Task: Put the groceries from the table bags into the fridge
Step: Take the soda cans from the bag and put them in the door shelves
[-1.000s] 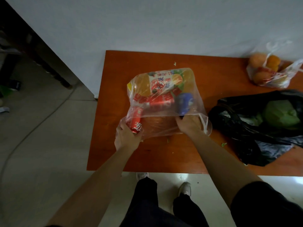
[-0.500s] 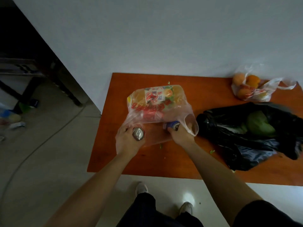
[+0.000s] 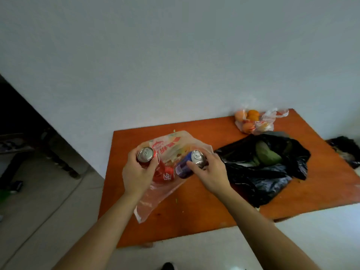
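My left hand [image 3: 136,176] grips a red soda can [image 3: 145,155] lifted above the clear plastic bag [image 3: 171,151]. My right hand [image 3: 211,172] holds a blue soda can [image 3: 190,162], tilted, just right of the red one. Another red can [image 3: 165,173] lies in the clear bag below my hands, with more packaged goods blurred behind it. The bag rests on the left half of the orange-brown table [image 3: 204,207]. No fridge is in view.
A black bag [image 3: 261,172] holding green vegetables [image 3: 267,154] sits on the right of the table. A small clear bag of oranges [image 3: 251,121] lies by the white wall. Dark furniture [image 3: 29,133] stands left on the tiled floor. A dark heap [image 3: 346,151] sits beyond the table's right edge.
Both hands have pulled their cans up out of the clear bag, which has slumped flatter. The view has tilted upward, showing more wall.
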Tool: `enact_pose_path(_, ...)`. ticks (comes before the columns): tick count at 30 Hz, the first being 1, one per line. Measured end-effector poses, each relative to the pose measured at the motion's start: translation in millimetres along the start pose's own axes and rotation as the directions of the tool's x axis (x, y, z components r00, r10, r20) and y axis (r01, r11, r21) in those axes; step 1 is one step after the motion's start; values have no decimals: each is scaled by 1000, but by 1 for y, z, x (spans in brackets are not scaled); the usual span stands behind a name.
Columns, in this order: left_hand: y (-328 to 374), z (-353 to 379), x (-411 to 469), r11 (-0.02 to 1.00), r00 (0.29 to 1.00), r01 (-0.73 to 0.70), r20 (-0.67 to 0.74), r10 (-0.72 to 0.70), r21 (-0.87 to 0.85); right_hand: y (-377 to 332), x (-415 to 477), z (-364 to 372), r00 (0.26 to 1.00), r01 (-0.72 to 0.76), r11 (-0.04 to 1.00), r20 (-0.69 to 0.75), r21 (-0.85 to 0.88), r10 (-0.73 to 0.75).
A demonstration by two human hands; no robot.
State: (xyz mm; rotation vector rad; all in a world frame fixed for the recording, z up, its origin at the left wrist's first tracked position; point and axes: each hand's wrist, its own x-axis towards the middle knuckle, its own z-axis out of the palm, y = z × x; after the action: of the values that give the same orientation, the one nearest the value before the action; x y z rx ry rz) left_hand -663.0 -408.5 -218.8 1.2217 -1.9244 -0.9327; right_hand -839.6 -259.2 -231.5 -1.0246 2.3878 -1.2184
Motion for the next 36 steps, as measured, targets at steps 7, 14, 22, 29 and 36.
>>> enact_pose_path(7,86,51,28,930,924,-247,222,311,-273,-10,-30,-83,845,-11,975,-519,220,127)
enact_pose_path(14,227,134,-69,716,654,-309,408,638,-626,21,-133,-224,528,-85,991,-839,99,129)
enact_pose_path(22,366,192,-303,574,344,-203,491,800,-793,81,-330,-372,152,-211,975,-983,71,105)
enact_pose_path(29,452,234,-530,503,153,-113,485,861,-857,130,-534,-489,-85,-292,951,-993,97,75)
enact_pose_path(36,545,254,-684,410,35,-63,409,912,-910,155,-658,-602,-192,-329,938,-980,108,46)
